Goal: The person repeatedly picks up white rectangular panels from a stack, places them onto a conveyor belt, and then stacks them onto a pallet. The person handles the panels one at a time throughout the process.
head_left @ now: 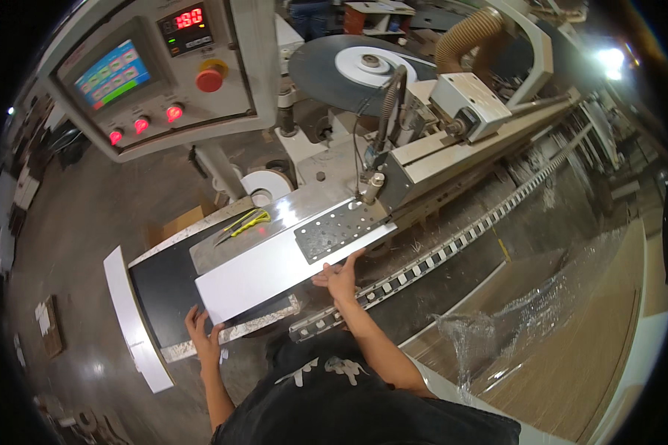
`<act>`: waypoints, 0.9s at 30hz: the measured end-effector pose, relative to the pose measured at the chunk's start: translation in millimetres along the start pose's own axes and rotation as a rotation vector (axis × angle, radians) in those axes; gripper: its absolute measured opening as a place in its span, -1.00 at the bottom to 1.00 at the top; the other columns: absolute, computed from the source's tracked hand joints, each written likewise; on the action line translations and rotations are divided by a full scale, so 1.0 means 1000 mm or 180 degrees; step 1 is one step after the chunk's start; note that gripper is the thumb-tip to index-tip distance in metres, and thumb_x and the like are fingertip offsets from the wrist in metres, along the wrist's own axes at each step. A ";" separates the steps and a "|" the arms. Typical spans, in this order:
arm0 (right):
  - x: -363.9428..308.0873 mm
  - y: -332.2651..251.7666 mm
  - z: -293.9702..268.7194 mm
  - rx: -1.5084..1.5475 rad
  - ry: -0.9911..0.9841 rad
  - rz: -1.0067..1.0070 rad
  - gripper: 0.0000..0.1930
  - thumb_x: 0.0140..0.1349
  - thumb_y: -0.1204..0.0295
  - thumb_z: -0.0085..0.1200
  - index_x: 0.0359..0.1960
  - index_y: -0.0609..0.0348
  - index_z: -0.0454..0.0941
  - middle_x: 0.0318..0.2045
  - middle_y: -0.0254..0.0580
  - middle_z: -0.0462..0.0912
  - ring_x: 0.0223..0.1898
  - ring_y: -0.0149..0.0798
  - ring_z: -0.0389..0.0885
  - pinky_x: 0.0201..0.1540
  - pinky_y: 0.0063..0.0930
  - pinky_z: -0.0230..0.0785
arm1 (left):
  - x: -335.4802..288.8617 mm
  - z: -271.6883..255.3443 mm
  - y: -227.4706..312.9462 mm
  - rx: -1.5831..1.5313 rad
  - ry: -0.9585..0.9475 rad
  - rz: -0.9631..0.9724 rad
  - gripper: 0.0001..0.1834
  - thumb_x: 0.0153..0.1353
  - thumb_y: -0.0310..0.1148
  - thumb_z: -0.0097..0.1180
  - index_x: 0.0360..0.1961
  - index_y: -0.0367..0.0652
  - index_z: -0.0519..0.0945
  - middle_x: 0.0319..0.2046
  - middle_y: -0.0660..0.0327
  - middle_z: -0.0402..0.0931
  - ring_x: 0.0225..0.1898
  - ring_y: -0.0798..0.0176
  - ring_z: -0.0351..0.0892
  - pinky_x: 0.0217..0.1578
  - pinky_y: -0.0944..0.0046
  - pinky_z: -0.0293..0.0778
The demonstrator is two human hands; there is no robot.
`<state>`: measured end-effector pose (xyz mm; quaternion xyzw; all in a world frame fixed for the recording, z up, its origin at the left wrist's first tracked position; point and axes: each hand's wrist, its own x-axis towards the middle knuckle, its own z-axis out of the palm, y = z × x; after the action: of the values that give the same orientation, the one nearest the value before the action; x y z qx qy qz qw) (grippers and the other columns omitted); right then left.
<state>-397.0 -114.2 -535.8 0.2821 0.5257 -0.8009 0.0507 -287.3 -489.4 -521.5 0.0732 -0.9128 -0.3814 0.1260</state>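
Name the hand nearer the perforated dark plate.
Right. The right hand is near the perforated plate, at the white panel; the left hand is farther, at the panel's corner.

Dim overall; glaring lamp [611, 59] upper right; glare on metal bed [286, 213]; black rim, edges bent.
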 end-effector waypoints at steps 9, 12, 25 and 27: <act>0.036 -0.037 -0.064 0.0167 0.0180 -0.0275 0.17 0.50 0.47 0.15 0.57 -0.24 -0.79 -0.10 0.15 0.65 -0.27 0.00 0.78 -0.22 -0.17 0.77 | 0.020 0.061 0.037 0.0789 0.0086 0.0950 -0.42 -0.05 -0.23 0.55 0.01 -0.14 0.62 0.32 0.04 0.50 0.42 -0.22 0.33 0.40 -0.30 0.11; 0.011 -0.051 -0.051 0.0250 0.0366 0.0049 0.07 0.55 0.22 0.12 0.61 0.08 -0.65 0.08 0.24 0.58 -0.09 0.05 0.77 -0.11 -0.16 0.75 | 0.028 0.082 0.049 0.0543 -0.0128 0.1073 -0.37 -0.02 -0.22 0.55 0.07 -0.16 0.56 0.33 0.04 0.48 0.46 -0.22 0.28 0.43 -0.41 0.03; -0.091 0.022 0.060 0.1092 -0.0707 0.0222 -0.02 0.50 -0.29 -0.16 0.67 0.00 -0.31 0.63 0.01 -0.07 0.66 0.03 -0.16 0.64 0.01 -0.29 | 0.074 0.085 0.079 0.0016 -0.1473 0.1576 -0.35 0.24 -0.01 0.36 0.21 -0.27 0.62 0.51 -0.29 0.16 0.56 -0.38 0.06 0.49 -0.43 -0.06; -0.073 0.016 0.065 0.1613 -0.0681 -0.0065 -0.22 0.52 -0.21 -0.07 0.54 0.01 0.08 0.49 -0.06 0.24 0.54 -0.07 0.12 0.61 -0.01 -0.13 | 0.078 0.076 0.076 -0.0223 -0.1324 0.1567 -0.46 0.25 -0.18 0.37 0.18 -0.25 0.63 0.46 -0.27 0.26 0.47 -0.39 0.22 0.45 -0.36 0.08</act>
<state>-355.6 -193.7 -493.2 0.1943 0.3030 -0.9326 0.0256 -386.4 -402.8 -504.9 -0.2337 -0.8956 -0.3775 0.0276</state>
